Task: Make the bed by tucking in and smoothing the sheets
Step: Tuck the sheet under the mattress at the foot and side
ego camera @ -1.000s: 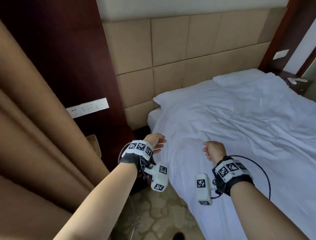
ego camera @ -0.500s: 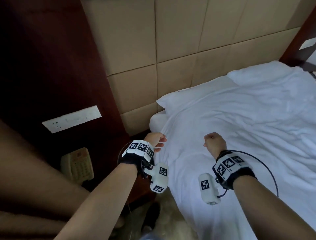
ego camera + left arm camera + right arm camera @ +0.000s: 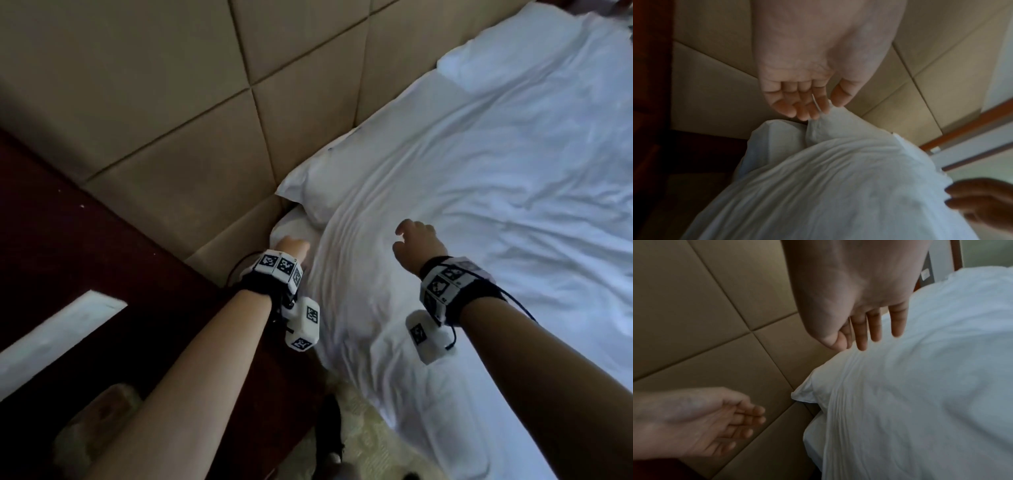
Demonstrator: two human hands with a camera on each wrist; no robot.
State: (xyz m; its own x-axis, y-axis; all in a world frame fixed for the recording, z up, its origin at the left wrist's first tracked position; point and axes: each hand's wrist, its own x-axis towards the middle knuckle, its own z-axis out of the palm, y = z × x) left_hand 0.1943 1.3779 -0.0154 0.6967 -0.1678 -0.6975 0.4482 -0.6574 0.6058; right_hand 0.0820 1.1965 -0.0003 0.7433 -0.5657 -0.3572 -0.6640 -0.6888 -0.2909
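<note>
A wrinkled white sheet (image 3: 462,222) covers the bed and hangs over its near side. A white pillow (image 3: 308,185) lies under its top edge against the headboard, and a second pillow (image 3: 479,65) lies farther right. My left hand (image 3: 293,246) is at the mattress corner beside the pillow. In the left wrist view the left hand (image 3: 807,100) has loosely curled fingers that hold nothing, its fingertips just short of the pillow corner (image 3: 824,129). My right hand (image 3: 416,240) hovers over the sheet; in the right wrist view the right hand (image 3: 865,327) has straight fingers close above the sheet (image 3: 920,386).
A padded beige headboard (image 3: 171,120) rises behind the bed. A dark wooden panel (image 3: 68,257) with a white switch plate (image 3: 51,335) stands on the left, with a beige telephone (image 3: 96,421) below it. Patterned carpet (image 3: 370,445) runs along the bedside.
Both hands have moved forward toward the headboard. The right hand, curled before, now has its fingers spread. The left hand has reached the mattress corner by the pillow.
</note>
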